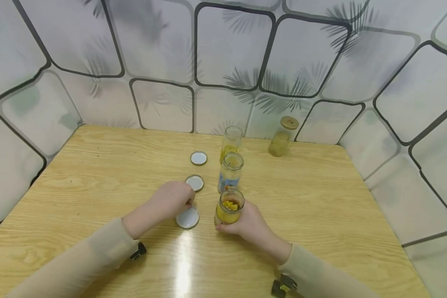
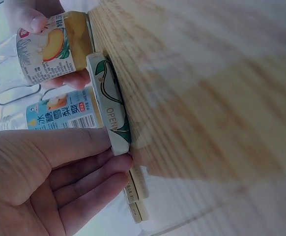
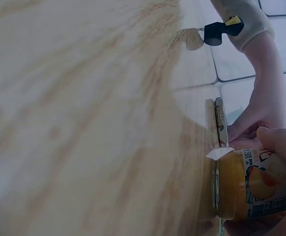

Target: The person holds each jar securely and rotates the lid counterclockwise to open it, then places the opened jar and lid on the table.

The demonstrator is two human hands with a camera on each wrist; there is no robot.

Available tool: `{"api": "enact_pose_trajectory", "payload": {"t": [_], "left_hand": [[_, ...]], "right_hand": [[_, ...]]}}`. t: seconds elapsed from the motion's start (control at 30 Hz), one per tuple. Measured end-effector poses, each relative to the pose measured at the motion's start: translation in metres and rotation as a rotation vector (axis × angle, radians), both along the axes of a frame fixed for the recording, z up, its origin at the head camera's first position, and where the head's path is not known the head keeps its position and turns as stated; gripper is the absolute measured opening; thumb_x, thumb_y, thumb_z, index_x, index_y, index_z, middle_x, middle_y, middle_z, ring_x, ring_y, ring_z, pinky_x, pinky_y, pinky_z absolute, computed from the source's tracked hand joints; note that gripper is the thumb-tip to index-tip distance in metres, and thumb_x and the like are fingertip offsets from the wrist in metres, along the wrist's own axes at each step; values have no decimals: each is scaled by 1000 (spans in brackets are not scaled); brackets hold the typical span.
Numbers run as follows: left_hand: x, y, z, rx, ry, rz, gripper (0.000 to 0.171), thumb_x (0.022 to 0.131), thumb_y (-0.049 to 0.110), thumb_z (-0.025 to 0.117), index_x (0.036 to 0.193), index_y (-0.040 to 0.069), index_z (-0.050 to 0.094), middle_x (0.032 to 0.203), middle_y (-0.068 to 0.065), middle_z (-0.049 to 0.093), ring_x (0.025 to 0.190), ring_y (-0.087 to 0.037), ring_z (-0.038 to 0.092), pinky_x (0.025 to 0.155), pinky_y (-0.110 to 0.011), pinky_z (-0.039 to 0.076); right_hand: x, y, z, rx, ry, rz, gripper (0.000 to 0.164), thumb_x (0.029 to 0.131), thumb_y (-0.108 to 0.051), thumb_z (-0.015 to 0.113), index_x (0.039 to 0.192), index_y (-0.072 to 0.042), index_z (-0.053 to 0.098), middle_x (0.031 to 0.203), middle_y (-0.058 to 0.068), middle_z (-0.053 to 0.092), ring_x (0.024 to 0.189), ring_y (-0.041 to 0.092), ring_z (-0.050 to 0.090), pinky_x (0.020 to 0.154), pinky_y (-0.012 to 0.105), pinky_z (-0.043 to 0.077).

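In the head view my right hand [image 1: 251, 223] grips an open glass jar [image 1: 226, 216] holding yellow fruit pieces; it stands upright. Its label with a peach picture [image 2: 54, 44] shows in the left wrist view. To its left, my left hand [image 1: 173, 199] pinches the edge of a jar lid [image 1: 187, 218] between thumb and fingers. The lid's white inside faces up, and the word OPEN is on its rim [image 2: 111, 105] in the left wrist view. In the right wrist view, the fingers of my right hand wrap the jar [image 3: 251, 184] from the side.
Behind the gripped jar stand an open jar with a blue label [image 1: 229, 182] and another open jar [image 1: 231, 142]. Two more lids, one nearer [image 1: 195, 182] and one farther [image 1: 198, 158], lie left of them. A jar with a gold lid [image 1: 281, 140] stands by the wall.
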State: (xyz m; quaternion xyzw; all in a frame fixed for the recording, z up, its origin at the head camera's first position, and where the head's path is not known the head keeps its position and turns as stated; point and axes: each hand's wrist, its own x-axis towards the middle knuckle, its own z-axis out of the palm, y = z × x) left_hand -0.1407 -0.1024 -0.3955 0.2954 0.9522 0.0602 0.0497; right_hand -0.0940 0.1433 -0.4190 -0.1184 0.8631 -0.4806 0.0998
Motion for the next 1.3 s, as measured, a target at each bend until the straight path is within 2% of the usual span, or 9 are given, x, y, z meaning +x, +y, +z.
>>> {"api": "enact_pose_trajectory", "payload": {"t": [0.4,0.63,0.87,1.13,1.3], "left_hand": [[1,1,3,-2,-5,8,27,86,16,88,67,18,70,68,7,69,63,-8,57,61,-27,53],[2,1,4,2,-10,9,28,87,17,88,67,18,69,67,7,68,63,-9,56,61,-28,52],[3,1,4,6,4,4,27,86,17,89,67,18,70,68,7,69,64,-9,58,61,-28,53],[3,0,1,8,18,0,27,86,17,89,67,17,70,68,7,69,63,-8,58,62,-28,54],[2,0,0,18,27,3,27,86,19,89,67,18,70,68,8,69,63,-8,58,61,-28,54]], "right_hand": [[1,-2,5,16,-25,-9,67,71,-15,99,128,-11,66,119,5,76,114,21,71,105,42,53],[0,1,5,35,-20,16,70,69,-19,101,129,-11,65,121,6,75,115,22,70,105,43,52],[-2,3,5,-1,-54,41,74,70,-17,100,133,-9,63,126,9,73,118,24,70,106,45,52],[-2,3,6,-36,-83,29,75,71,-15,99,136,-6,62,130,11,72,121,27,69,109,46,52],[-3,3,12,12,-51,-2,79,70,-18,100,138,-6,62,131,10,73,123,28,69,111,51,51]]}}
